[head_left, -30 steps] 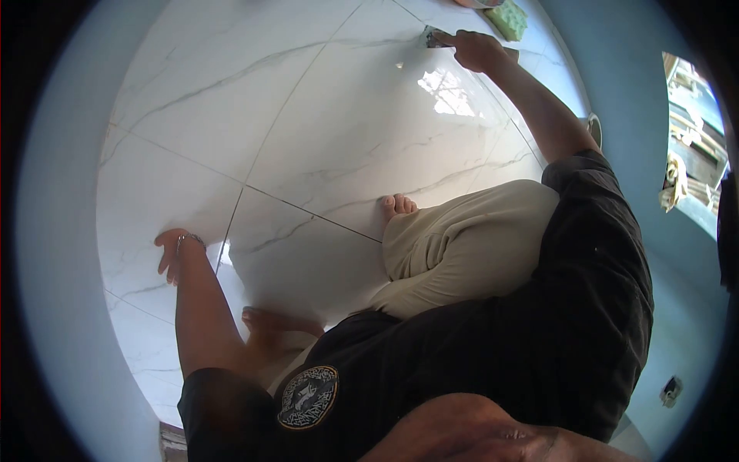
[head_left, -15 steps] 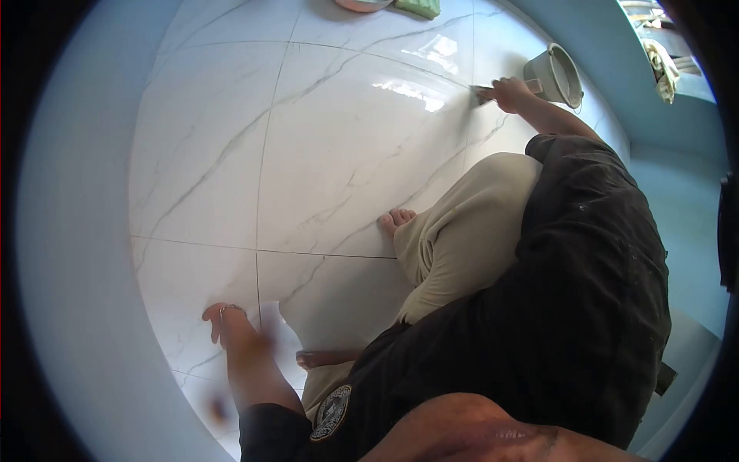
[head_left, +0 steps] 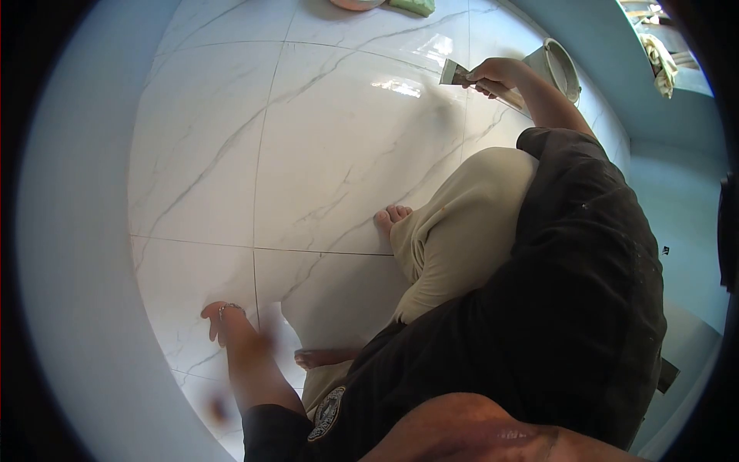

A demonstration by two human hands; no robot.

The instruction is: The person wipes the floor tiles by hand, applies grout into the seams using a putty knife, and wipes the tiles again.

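Right hand [head_left: 493, 75]: clenched round the handle of a scraper [head_left: 454, 74], arm stretched out ahead. The blade is flat, wide and trapezoid with a dull metal look, and it sticks out to the left of the fist. It sits over the far tile, close to a grout line [head_left: 467, 100]. Can't tell if the edge touches the surface.

Left hand [head_left: 219, 319]: released, grasping nothing. It lies palm down on the floor [head_left: 331, 146] with the fingers spread, and the arm is straight. There is a thin bracelet [head_left: 229, 308] at the wrist. The hand sits just left of the cross joint where four tiles meet.

Floor: large square tiles, glossy white with grey marble veining and thin dark joints. A bright window glare shows near the scraper.

Bucket [head_left: 564, 65]: round, pale and plastic-looking. It is just behind the right forearm and partly hidden by it.

Top edge: a green sponge [head_left: 416, 6], blocky and cut off by the frame. A pinkish round bowl [head_left: 358, 4] is beside it and mostly out of view. Both are well apart from the hands.

Body: crouched. Beige trousers [head_left: 462, 231] in soft creased cloth. Black shirt [head_left: 585, 292] with a round emblem [head_left: 327, 412]. Bare toes [head_left: 394, 215] show at the knee, and a second foot [head_left: 319, 357] is near the left arm.

Wall [head_left: 677, 192]: smooth, matte, pale blue.
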